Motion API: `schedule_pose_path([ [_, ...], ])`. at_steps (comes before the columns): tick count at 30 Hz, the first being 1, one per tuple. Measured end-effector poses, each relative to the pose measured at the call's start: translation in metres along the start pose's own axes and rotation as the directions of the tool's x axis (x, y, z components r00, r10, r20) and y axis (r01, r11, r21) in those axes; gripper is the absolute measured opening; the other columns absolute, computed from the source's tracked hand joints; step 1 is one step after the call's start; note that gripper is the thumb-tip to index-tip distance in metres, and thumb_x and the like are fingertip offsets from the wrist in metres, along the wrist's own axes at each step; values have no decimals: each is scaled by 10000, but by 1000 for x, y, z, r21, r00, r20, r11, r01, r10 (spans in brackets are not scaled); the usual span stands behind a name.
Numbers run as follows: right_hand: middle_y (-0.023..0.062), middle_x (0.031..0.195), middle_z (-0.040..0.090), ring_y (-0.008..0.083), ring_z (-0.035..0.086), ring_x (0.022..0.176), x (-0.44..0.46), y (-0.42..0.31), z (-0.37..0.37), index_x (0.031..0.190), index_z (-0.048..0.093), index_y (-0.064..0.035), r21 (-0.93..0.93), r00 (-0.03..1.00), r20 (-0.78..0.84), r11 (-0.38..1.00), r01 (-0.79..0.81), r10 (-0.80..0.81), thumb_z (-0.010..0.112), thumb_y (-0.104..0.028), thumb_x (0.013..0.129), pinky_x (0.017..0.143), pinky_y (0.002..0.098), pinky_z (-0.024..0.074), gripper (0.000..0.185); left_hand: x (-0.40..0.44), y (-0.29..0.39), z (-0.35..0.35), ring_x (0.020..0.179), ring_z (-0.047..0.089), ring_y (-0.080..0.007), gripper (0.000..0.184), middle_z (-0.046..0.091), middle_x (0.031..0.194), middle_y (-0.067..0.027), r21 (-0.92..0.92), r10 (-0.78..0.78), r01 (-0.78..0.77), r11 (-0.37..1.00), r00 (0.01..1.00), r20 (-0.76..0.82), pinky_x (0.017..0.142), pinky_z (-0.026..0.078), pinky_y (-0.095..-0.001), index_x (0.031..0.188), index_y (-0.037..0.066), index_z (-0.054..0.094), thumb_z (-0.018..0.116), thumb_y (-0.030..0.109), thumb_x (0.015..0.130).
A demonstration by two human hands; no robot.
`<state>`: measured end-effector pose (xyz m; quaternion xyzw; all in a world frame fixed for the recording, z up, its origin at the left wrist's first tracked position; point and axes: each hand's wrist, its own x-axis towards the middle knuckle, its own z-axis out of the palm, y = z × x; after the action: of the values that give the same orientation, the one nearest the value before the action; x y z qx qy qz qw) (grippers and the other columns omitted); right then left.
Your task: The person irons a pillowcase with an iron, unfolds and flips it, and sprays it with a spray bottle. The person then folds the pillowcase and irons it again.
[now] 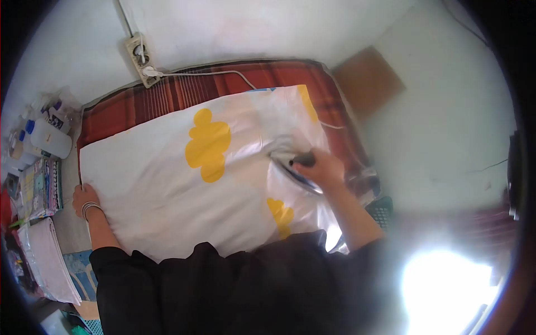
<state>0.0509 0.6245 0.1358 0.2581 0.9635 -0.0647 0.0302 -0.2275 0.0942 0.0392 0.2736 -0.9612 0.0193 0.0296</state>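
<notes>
A large white cloth [151, 167] with yellow cloud-like patches lies spread out in front of me, slightly wrinkled. My right hand [326, 167] is closed round the dark handle of a clothes iron [296, 174], which rests on the cloth's right part. The hand and iron are blurred by motion. At the cloth's left edge, my left hand [85, 201] has its fingers curled on the border; part of the fingers is hard to make out. Bracelets circle that wrist.
A red plaid cover [120, 114] lies under the cloth. A power strip [142, 60] on the wall feeds a white cord [206, 73] running behind the cloth. Bottles [50, 139], stacked books [42, 187] and folded fabric [50, 259] stand at left. Bright light glares at lower right.
</notes>
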Motion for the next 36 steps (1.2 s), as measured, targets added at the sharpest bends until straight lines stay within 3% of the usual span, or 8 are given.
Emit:
schedule_pose_path([
  [1, 81, 836, 664, 265, 640, 809, 11, 5, 2, 880, 642, -136, 78, 983, -96, 986, -148, 155, 710, -530, 655, 702, 380, 481, 459, 5, 0, 2, 1086, 549, -293, 383, 558, 1202, -53, 3, 11, -11, 1000, 1000, 0, 855, 457, -486, 1182, 200, 546, 426, 423, 895],
  [5, 106, 838, 656, 290, 632, 810, 62, 27, 8, 871, 613, -110, 91, 945, -223, 970, -223, 238, 685, -524, 658, 693, 404, 482, 471, 9, 0, 6, 1030, 582, -291, 349, 596, 1118, -76, -36, 13, -13, 999, 1000, -23, 818, 480, -478, 1120, 167, 568, 404, 391, 909],
  [11, 99, 868, 657, 274, 627, 868, 78, 25, -11, 911, 640, -128, -14, 996, 9, 996, 84, -83, 689, -546, 639, 751, 388, 481, 501, 24, -7, 22, 1020, 579, -314, 335, 585, 1113, -100, -106, -13, 6, 994, 998, -62, 814, 482, -477, 1093, 131, 557, 395, 367, 919],
  [14, 103, 968, 655, 274, 621, 926, 91, 23, -6, 970, 633, -132, 58, 972, -88, 975, -213, 217, 670, -538, 666, 774, 393, 485, 508, 21, -7, 21, 1017, 577, -321, 329, 583, 1107, -109, -97, 12, -17, 995, 999, -51, 807, 480, -480, 1084, 125, 552, 400, 365, 918],
  [21, 124, 1037, 638, 289, 595, 1007, 159, 90, 7, 1066, 605, -125, -10, 902, -298, 944, -329, 311, 678, -515, 675, 820, 399, 476, 557, 24, -8, 23, 1032, 574, -310, 351, 581, 1135, -93, -146, 25, -36, 989, 997, -76, 819, 472, -473, 1134, 160, 545, 402, 393, 914],
  [27, 117, 998, 649, 286, 614, 945, 120, 14, -62, 1015, 625, -114, 42, 954, -277, 994, -106, 113, 688, -481, 686, 783, 398, 481, 497, 48, 0, 17, 1085, 555, -274, 458, 548, 1215, -64, -161, 83, -76, 984, 996, 38, 865, 441, -487, 1282, 221, 473, 411, 463, 898],
  [31, 105, 791, 642, 286, 624, 776, 93, -52, -40, 816, 615, -102, -127, 930, 4, 922, 366, -369, 709, -464, 666, 682, 414, 472, 403, 54, 35, 14, 1081, 557, -261, 495, 517, 1260, -52, -75, 26, -24, 997, 999, 21, 883, 426, -497, 1312, 238, 445, 413, 495, 890],
  [36, 121, 703, 605, 322, 601, 688, 112, -57, 9, 719, 572, -85, -125, 856, -159, 870, 477, -493, 754, -482, 601, 631, 419, 456, 452, 77, 44, 25, 1013, 581, -285, 350, 540, 1187, -51, -128, 90, -101, 987, 992, -94, 785, 475, -469, 1157, 200, 499, 418, 434, 910],
])
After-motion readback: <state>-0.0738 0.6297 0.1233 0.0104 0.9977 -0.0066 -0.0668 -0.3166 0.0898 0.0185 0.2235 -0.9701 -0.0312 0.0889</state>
